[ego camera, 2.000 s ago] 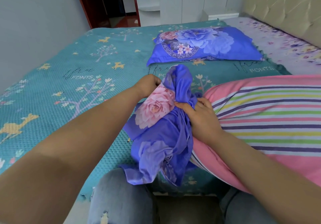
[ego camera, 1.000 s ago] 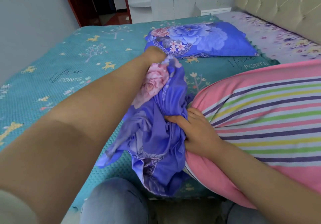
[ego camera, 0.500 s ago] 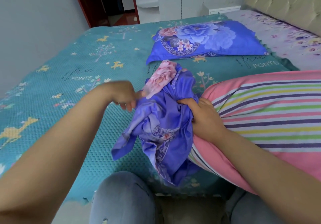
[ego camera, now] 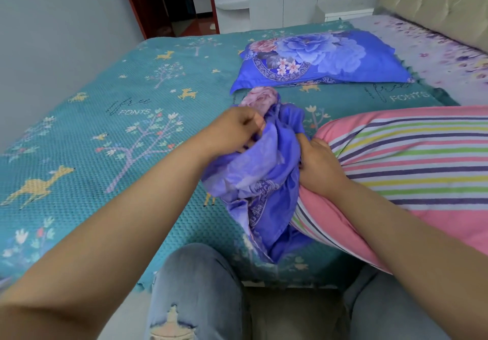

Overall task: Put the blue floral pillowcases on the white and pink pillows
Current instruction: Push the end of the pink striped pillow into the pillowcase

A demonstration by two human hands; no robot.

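Note:
A bunched blue floral pillowcase hangs between my hands over the bed's near edge. My left hand grips its upper folds, close to a pink rose print. My right hand pinches the fabric against the end of a pink pillow with coloured stripes, which lies across the right side of the bed. The pillow's end is bare; the case is beside it, not over it. Farther back lies another pillow fully inside a blue floral case.
The bed has a teal blanket with deer and tree prints. A padded headboard and a lilac floral sheet are at the back right. My knees in jeans are at the bed's near edge. A grey wall runs along the left.
My left hand raised the pillowcase high, dropped down to the left, and has now come back to grip the fabric higher up. My right hand stayed at the striped pillow's end.

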